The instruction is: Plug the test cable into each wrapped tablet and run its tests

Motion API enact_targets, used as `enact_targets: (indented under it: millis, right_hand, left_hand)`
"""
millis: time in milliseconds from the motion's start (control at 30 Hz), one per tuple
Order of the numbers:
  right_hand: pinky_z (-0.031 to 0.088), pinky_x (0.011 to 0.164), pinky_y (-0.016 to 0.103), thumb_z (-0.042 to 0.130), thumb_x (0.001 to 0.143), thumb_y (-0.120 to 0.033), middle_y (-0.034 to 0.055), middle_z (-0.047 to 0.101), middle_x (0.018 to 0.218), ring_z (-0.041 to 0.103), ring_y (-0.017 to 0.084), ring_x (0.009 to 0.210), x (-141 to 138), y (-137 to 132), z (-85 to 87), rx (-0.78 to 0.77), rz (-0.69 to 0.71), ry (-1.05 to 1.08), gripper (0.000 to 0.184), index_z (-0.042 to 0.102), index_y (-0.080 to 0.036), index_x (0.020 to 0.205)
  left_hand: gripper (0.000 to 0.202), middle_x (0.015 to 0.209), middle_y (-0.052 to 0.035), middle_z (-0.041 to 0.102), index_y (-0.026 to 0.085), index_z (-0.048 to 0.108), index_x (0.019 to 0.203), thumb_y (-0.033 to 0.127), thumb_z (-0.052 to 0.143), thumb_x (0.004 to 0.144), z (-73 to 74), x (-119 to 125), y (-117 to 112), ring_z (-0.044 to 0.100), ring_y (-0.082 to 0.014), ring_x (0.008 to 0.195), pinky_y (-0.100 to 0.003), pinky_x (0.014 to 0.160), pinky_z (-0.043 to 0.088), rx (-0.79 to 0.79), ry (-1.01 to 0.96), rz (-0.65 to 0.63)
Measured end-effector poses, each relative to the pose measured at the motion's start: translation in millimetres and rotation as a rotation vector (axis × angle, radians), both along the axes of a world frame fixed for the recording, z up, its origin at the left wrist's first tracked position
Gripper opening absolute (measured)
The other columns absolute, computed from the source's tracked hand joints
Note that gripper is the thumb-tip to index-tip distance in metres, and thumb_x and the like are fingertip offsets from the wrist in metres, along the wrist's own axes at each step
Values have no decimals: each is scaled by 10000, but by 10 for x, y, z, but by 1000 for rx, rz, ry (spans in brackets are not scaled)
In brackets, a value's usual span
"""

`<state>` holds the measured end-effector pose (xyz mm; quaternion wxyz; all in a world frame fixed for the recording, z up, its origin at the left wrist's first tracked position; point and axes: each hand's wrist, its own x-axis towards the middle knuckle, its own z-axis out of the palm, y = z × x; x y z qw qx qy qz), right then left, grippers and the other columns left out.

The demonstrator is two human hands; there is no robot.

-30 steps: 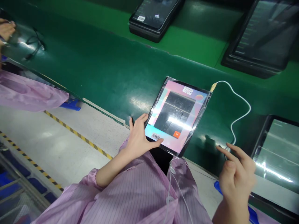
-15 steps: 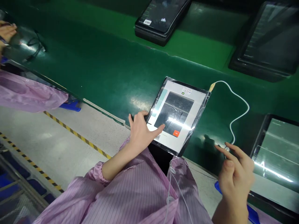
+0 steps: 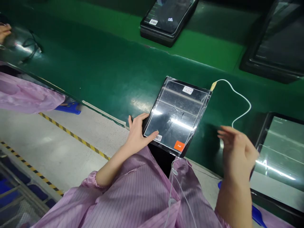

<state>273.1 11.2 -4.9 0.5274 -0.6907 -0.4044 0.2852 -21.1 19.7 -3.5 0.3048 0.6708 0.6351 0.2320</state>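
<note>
A tablet in clear film lies tilted at the green bench's near edge. Its screen is dark with a thin white outline and an orange "Fail" box at the lower right. My left hand grips its lower left edge, thumb on the glass beside a barcode sticker. A white cable with a yellow-wrapped end meets the tablet's upper right corner. My right hand is raised to the right of the tablet, fingers curled together. It covers the cable's lower end, so whatever it holds is hidden.
A second tablet with a lit screen lies at right. Stacked tablets and another dark tablet stand on the raised green strip. At far left are a co-worker's hand, a pink sleeve and a black cable.
The tablet's screen has gone from a white page with a small window to a full dark view with a larger "Fail" box. My right hand's fingers have curled in and lifted slightly.
</note>
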Motion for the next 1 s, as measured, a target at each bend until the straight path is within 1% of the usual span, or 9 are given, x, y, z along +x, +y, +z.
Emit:
enact_targets:
  millis: [67, 167, 300, 400, 500, 700, 767, 900, 1000]
  right_hand:
    - [489, 597, 273, 642, 874, -335, 132, 714, 915, 638, 146, 688, -74, 373, 10, -84, -79, 216, 245, 720, -103, 866]
    - [418, 466, 190, 540, 930, -161, 80, 692, 809, 562, 65, 507, -189, 915, 79, -187, -98, 435, 168, 664, -75, 857]
    - [367, 409, 139, 474, 989, -146, -7, 635, 701, 490, 15, 390, -334, 1321, 226, -254, -69, 499, 185, 599, -61, 883]
    - [318, 416, 97, 486, 972, -167, -65, 568, 624, 440, -23, 360, -408, 1411, 330, -274, -43, 455, 203, 589, -51, 842]
    - [267, 430, 72, 534, 914, -146, -98, 515, 569, 410, -46, 358, -421, 1445, 391, -287, 53, 459, 155, 592, -39, 817]
    - [245, 405, 78, 609, 874, -100, -121, 399, 448, 360, -35, 344, -324, 1525, 385, -362, 112, 443, 163, 564, -54, 724]
    - [244, 401, 86, 641, 860, -104, -122, 377, 431, 363, -29, 344, -308, 1543, 393, -399, 119, 431, 191, 559, -55, 695]
    - [238, 414, 102, 619, 861, -121, -113, 371, 421, 369, -28, 347, -306, 1556, 428, -465, 122, 372, 228, 556, -56, 653]
    - [261, 405, 103, 655, 854, -129, -102, 390, 414, 375, -19, 355, -275, 1569, 399, -471, 123, 281, 241, 577, -60, 637]
  left_hand:
    - [530, 1397, -105, 580, 281, 417, 1338, 462, 636, 890, -6, -39, 1, 502, -319, 1371, -662, 1218, 50, -28, -27, -5]
    - [441, 1403, -77, 589, 306, 460, 1331, 427, 587, 925, -25, -76, 7, 492, -296, 1387, -639, 1229, 34, -63, -73, 3]
    - [311, 1344, -46, 643, 315, 538, 1264, 374, 515, 960, -56, -40, 28, 524, -271, 1360, -631, 1231, 59, -50, -118, 70]
    - [198, 1241, -27, 697, 303, 584, 1136, 323, 512, 953, -76, 47, 54, 598, -261, 1267, -639, 1222, 81, 7, -126, 175]
    - [120, 1165, -16, 719, 291, 576, 1052, 291, 520, 946, -95, 136, 87, 641, -250, 1187, -637, 1213, 107, 37, -124, 248]
    - [57, 1102, -5, 713, 281, 532, 1003, 280, 532, 946, -92, 219, 128, 654, -245, 1138, -651, 1196, 128, 35, -104, 284]
    - [184, 1136, -19, 698, 278, 508, 1033, 318, 625, 896, -66, 225, 117, 641, -262, 1162, -656, 1198, 122, 26, -76, 263]
    - [645, 1266, -90, 635, 259, 445, 1142, 439, 848, 671, -3, 215, 74, 578, -330, 1261, -667, 1210, 87, 8, -48, 174]
    - [725, 1318, -121, 606, 241, 425, 1200, 480, 850, 663, 22, 183, 52, 544, -345, 1307, -676, 1213, 51, -27, -49, 126]
